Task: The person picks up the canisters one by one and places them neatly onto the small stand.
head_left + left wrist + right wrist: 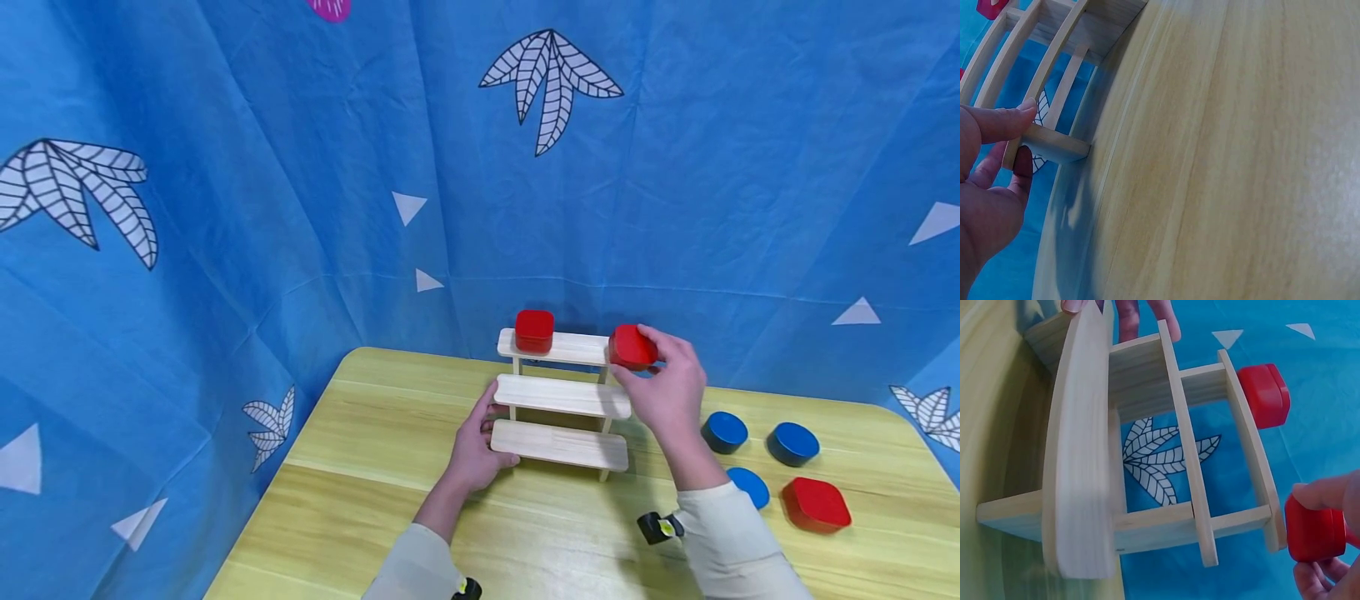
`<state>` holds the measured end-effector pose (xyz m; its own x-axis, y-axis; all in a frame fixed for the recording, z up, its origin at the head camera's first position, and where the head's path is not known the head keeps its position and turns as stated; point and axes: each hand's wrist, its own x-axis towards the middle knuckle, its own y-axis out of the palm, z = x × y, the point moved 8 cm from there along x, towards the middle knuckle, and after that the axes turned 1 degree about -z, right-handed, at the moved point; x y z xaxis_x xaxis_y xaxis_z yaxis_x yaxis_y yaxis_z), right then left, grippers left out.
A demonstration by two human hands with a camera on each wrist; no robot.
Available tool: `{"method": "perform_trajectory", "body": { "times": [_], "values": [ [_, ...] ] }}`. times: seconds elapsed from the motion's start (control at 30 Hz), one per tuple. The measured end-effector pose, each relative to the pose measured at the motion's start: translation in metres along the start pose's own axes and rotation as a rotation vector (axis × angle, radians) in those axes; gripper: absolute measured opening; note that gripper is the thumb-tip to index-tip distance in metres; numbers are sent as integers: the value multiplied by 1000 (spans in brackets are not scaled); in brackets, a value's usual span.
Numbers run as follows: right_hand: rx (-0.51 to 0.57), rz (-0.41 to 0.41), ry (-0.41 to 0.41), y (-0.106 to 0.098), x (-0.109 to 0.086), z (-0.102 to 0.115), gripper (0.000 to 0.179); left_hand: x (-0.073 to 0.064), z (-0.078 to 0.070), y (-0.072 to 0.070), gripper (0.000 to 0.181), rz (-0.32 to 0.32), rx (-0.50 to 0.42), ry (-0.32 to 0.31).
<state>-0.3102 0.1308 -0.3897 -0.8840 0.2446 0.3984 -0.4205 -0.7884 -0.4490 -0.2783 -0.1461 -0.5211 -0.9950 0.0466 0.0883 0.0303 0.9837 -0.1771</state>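
A three-tier wooden rack [562, 396] stands on the table. My left hand [476, 446] grips the left end of its lowest shelf, thumb and fingers on either side of the plank [1054, 62] in the left wrist view. At the right end of the top shelf, my right hand [671, 383] pinches a rounded square red box [632, 347] between thumb and fingers. The right wrist view has that red box [1313, 531] right against the shelf's end; whether its weight rests there I cannot tell. Another red box [534, 332] sits toward the top shelf's left end.
Right of the rack, two round blue boxes [724, 432] [792, 444] lie on the wooden table [360, 467]. Nearer are a third blue piece [750, 487], partly behind the right sleeve, and a red box [816, 505]. A blue patterned curtain [525, 225] hangs behind the table.
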Motion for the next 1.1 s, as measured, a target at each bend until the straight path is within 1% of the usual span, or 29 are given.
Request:
{"method": "perform_trajectory", "body": {
  "times": [0.1, 0.23, 0.5, 0.63, 0.87, 1.1],
  "values": [
    [-5, 16, -3, 4, 1, 3, 68, 0, 0, 0, 124, 3, 4, -1],
    [-41, 30, -1, 8, 1, 7, 69, 0, 0, 0, 123, 4, 8, 5],
    [-109, 50, -26, 15, 3, 14, 67, -1, -1, 0, 122, 3, 10, -6],
    [-134, 73, -18, 19, 5, 16, 66, -2, -1, 0, 122, 3, 5, -6],
    [-127, 110, 23, 26, 5, 17, 66, -2, 1, 0, 123, 0, 6, -9],
    [-123, 108, 23, 32, 6, 19, 64, -3, 0, 0, 123, -8, 13, -23]
  ]
}}
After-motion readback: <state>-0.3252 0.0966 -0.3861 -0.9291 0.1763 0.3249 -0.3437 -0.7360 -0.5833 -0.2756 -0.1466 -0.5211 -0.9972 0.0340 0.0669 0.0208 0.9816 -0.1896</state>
